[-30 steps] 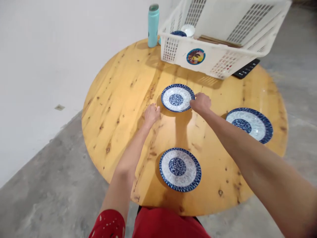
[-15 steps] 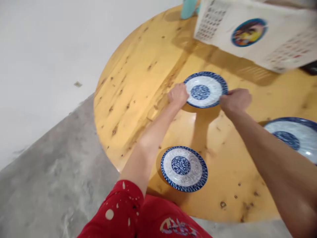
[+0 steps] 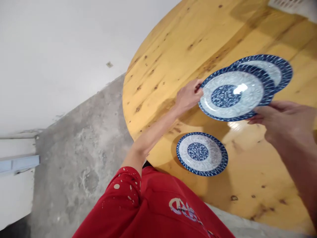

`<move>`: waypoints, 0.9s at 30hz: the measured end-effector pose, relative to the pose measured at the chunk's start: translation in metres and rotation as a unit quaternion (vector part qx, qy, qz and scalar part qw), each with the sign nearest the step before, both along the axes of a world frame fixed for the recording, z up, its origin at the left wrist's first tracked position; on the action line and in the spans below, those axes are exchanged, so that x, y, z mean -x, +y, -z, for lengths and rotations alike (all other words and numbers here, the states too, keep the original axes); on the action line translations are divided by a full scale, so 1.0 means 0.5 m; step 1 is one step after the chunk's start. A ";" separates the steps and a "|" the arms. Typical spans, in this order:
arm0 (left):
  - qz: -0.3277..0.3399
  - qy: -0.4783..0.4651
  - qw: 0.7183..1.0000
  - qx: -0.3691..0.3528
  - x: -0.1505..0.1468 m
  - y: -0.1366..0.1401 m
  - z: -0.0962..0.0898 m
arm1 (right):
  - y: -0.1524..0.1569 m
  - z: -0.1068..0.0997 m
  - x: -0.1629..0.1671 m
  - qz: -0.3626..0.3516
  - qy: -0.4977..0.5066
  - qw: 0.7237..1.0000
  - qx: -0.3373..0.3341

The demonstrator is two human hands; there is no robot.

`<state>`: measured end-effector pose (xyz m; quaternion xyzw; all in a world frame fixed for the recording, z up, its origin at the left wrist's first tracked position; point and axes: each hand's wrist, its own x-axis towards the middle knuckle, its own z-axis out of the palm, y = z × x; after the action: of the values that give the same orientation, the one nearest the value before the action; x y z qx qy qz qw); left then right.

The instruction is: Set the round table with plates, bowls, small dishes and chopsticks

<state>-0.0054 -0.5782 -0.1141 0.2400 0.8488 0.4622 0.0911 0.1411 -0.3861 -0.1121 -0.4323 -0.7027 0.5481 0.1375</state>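
A round plate (image 3: pixel 224 96) with a blue patterned rim and a blue speckled centre is held between my two hands, tilted above the table. My left hand (image 3: pixel 189 94) pinches its left rim, fingers closed. My right hand (image 3: pixel 284 120) grips the lower right rim, thumb on the upper side. Behind it, partly covered, is a second blue-and-white plate (image 3: pixel 283 71). A third, smaller-looking plate (image 3: pixel 201 153) of like pattern lies flat near the table's front edge, below my left hand.
The round wooden table (image 3: pixel 168 69) has its curved edge on the left and front. A white perforated basket (image 3: pixel 294 6) shows at the top right. Grey concrete floor (image 3: pixel 81 158) and a white wall (image 3: pixel 61 49) lie to the left.
The view has shifted, moving the basket up and right. Earlier both hands gripped the far plate; now they hold a plate closer to me, overlapping another. The near plate stays on the table.
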 end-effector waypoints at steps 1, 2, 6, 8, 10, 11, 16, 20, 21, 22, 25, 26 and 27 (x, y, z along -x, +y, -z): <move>0.004 -0.015 1.000 -0.009 -0.007 -0.039 -0.001 | -0.039 -0.017 -0.008 -0.005 0.010 0.999 0.050; 0.009 -0.029 0.999 -0.012 -0.012 -0.078 -0.001 | -0.077 -0.031 -0.014 -0.011 0.014 0.996 0.093; 0.030 -0.077 0.997 -0.010 0.007 -0.231 0.010 | -0.216 -0.053 -0.015 -0.052 0.003 0.983 0.175; 0.039 -0.096 0.994 -0.017 0.039 -0.298 0.022 | -0.278 -0.045 0.000 -0.067 -0.009 0.980 0.187; 0.052 -0.109 0.992 -0.024 0.082 -0.352 0.036 | -0.338 -0.030 0.023 -0.074 -0.023 0.978 0.193; 0.059 -0.114 0.991 -0.024 0.106 -0.373 0.043 | -0.367 -0.021 0.035 -0.073 -0.029 0.978 0.195; 0.115 -0.128 0.985 0.003 0.225 -0.435 0.062 | -0.502 0.022 0.103 -0.026 -0.025 0.985 0.170; 0.132 -0.126 0.983 -0.004 0.303 -0.466 0.066 | -0.594 0.037 0.165 0.023 -0.034 0.985 0.165; 0.134 -0.125 0.983 -0.011 0.320 -0.474 0.066 | -0.615 0.038 0.181 0.032 -0.035 0.984 0.169; 0.136 -0.124 0.983 -0.017 0.335 -0.483 0.067 | -0.634 0.039 0.196 0.040 -0.036 0.983 0.174; 0.135 -0.127 0.982 -0.019 0.375 -0.505 0.069 | -0.681 0.043 0.238 0.062 -0.036 0.981 0.183; 0.126 -0.129 0.983 -0.018 0.387 -0.511 0.069 | -0.693 0.046 0.251 0.064 -0.038 0.980 0.184; 0.116 -0.131 0.984 -0.017 0.397 -0.515 0.069 | -0.703 0.051 0.262 0.064 -0.042 0.980 0.185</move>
<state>-0.2038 -0.8356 -0.1487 0.2761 0.7879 0.4905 0.2500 0.0101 -0.7374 -0.1375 -0.5167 -0.5654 0.6401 0.0602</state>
